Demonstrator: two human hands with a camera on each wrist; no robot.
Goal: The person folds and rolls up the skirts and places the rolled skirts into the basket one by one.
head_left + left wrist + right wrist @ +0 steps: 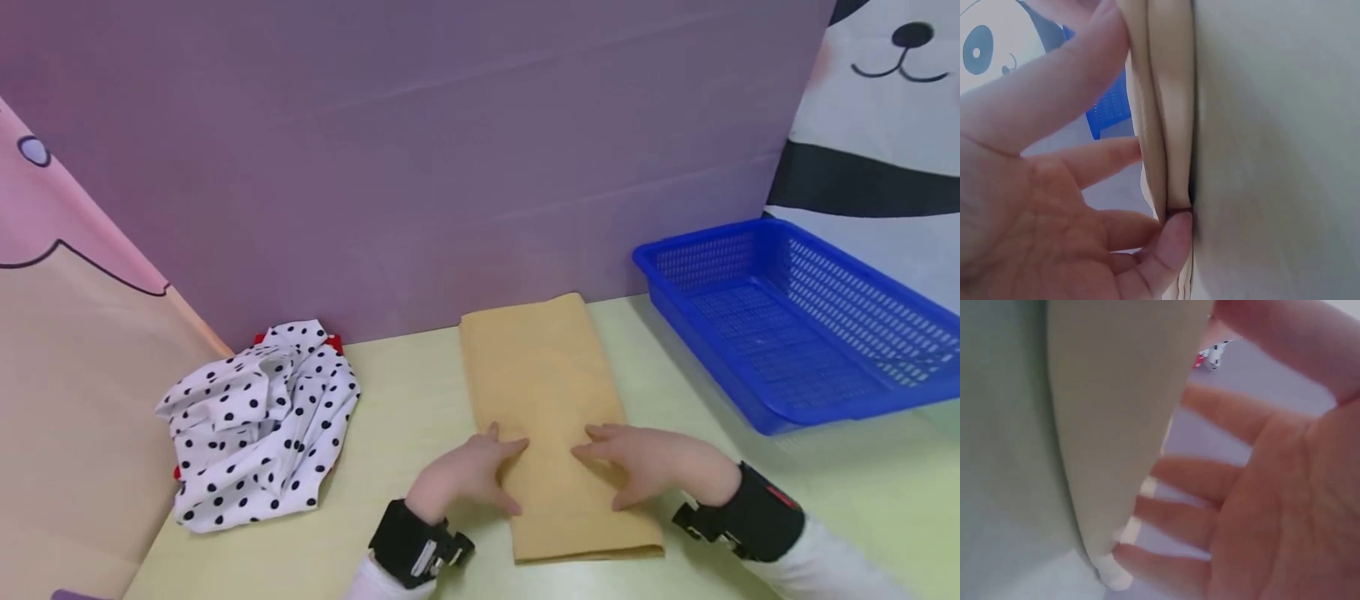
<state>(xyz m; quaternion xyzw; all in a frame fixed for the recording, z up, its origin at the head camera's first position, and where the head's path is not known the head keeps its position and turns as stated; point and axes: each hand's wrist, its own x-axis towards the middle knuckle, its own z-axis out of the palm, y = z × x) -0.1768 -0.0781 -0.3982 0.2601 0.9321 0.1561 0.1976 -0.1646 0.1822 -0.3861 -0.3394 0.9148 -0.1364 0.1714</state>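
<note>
A tan cloth (540, 367), folded into a long flat rectangle, lies on the table in the head view. On its left edge rests my left hand (474, 473), fingers spread and fingertips touching the top layer. The left wrist view shows the stacked folds (1169, 112) from the side, with one fingertip of that hand against the lower fold. My right hand (651, 462) touches the cloth's right part, its fingers extended toward the middle. Seen from the right wrist, these fingers (1197, 481) are nearly straight along the cloth's rounded side.
A crumpled white cloth with black dots (262, 425) lies at the left, with bits of red fabric (335, 342) showing under it. At the right stands a blue plastic basket (720, 367). A purple backdrop (465, 167) rises behind the table (405, 400).
</note>
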